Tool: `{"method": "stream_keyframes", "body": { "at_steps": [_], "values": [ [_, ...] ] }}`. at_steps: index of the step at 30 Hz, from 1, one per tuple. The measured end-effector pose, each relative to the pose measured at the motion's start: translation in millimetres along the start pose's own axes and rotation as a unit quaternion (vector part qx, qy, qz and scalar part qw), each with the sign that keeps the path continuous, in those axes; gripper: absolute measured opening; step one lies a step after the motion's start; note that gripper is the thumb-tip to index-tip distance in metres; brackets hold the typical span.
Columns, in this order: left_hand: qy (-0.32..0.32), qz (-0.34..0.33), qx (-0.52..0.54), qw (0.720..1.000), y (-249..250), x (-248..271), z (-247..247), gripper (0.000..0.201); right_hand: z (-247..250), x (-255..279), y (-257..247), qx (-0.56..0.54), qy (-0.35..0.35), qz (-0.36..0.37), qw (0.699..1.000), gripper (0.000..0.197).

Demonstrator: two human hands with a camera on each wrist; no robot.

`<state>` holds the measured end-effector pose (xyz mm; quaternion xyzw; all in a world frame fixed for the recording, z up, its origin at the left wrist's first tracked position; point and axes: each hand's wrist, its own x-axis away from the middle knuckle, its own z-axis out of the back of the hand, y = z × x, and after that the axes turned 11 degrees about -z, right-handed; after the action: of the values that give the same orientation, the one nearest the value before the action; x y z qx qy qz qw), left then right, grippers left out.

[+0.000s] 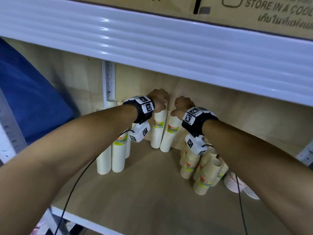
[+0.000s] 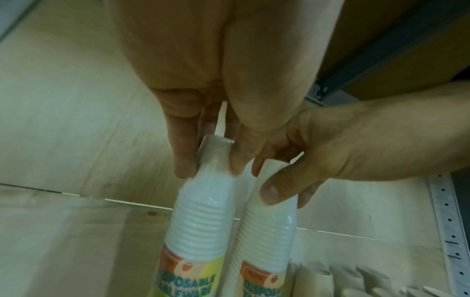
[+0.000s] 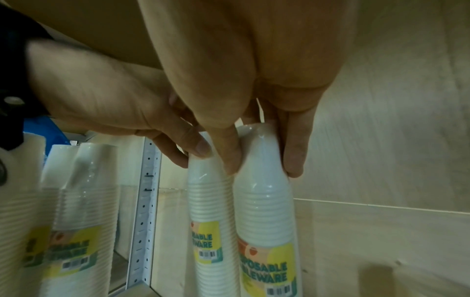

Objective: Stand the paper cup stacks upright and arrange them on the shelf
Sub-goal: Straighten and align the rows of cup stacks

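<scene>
Two tall white paper cup stacks in plastic sleeves stand upright side by side against the back wall of the wooden shelf [image 1: 152, 192]. My left hand [image 1: 159, 100] grips the top of the left stack [image 1: 157, 133], fingers curled round its tapered end [image 2: 209, 170]. Beside it, my right hand [image 1: 182, 106] grips the top of the right stack [image 1: 170, 136]; in the right wrist view the right hand [image 3: 263, 169] has thumb and fingers round that stack [image 3: 267, 211]. The two stacks touch. The right wrist view also shows the left stack [image 3: 208, 201].
Several more white stacks [image 1: 118, 153] stand upright at the left by a perforated metal upright [image 1: 108, 82]. Brown cup stacks [image 1: 203, 172] lean in a heap at the right, with patterned cups [image 1: 237, 185] behind them. The white upper shelf edge [image 1: 169, 53] hangs low overhead.
</scene>
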<state>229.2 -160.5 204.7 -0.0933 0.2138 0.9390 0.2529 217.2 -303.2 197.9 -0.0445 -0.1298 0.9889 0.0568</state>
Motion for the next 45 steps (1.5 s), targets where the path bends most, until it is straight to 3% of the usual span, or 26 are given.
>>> {"method": "stream_keyframes", "body": {
  "at_steps": [4, 10, 14, 19, 26, 34, 45],
  "values": [
    [0.006, 0.01, 0.017, 1.0, 1, -7, -7, 0.044, 4, -7, 0, -0.01, -0.004, -0.002, 1.0, 0.05],
    [0.006, 0.007, 0.029, 1.0, 6, -15, -9, 0.02, 5, -7, -4, -0.037, 0.019, 0.037, 0.998, 0.037],
    [0.012, 0.015, 0.034, 0.999, 9, -15, -8, 0.024, 3, -6, -3, -0.07, 0.024, 0.031, 0.997, 0.025],
    [0.011, 0.031, 0.04, 0.999, 13, -12, 0, 0.025, 9, -6, -2, -0.085, 0.031, 0.034, 0.995, 0.043],
    [0.025, 0.039, -0.019, 0.999, 18, -1, 38, 0.049, 24, 1, -17, -0.073, 0.076, 0.056, 0.993, 0.054],
    [0.011, 0.074, -0.117, 0.99, 1, 38, 96, 0.045, 27, 22, -65, -0.087, 0.058, 0.135, 0.985, 0.05],
    [-0.038, 0.174, -0.066, 0.982, -40, 127, 136, 0.034, -1, 68, -134, -0.116, -0.012, 0.231, 0.966, 0.022]
  ]
}}
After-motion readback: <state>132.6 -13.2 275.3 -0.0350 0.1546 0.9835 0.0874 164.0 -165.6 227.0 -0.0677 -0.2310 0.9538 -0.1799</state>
